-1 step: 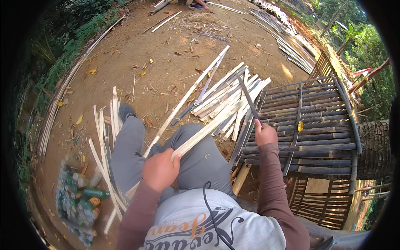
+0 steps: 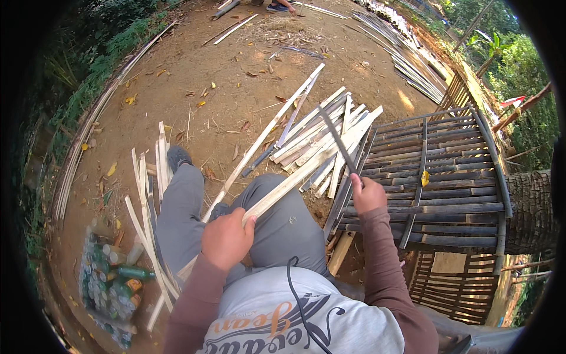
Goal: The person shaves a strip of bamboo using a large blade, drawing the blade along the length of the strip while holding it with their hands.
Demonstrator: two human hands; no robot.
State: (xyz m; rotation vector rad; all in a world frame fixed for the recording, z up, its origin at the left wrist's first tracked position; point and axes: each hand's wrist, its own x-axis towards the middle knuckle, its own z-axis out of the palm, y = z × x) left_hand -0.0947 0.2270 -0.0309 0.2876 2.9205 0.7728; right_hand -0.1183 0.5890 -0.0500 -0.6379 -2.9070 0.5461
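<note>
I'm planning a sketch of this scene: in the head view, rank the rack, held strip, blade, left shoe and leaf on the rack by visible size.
1. Rack
2. Held strip
3. Blade and left shoe: too alike to rank; the blade is longer and nearer, the shoe wider
4. Leaf

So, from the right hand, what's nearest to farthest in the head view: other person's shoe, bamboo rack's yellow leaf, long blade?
1. Long blade, held in the right hand.
2. Yellow leaf, rightward on bamboo rack.
3. Other person's shoe, far ahead, top edge.

Strip [image 2: 282,191] over thigh [image 2: 295,221], bench [image 2: 454,207] right
</note>
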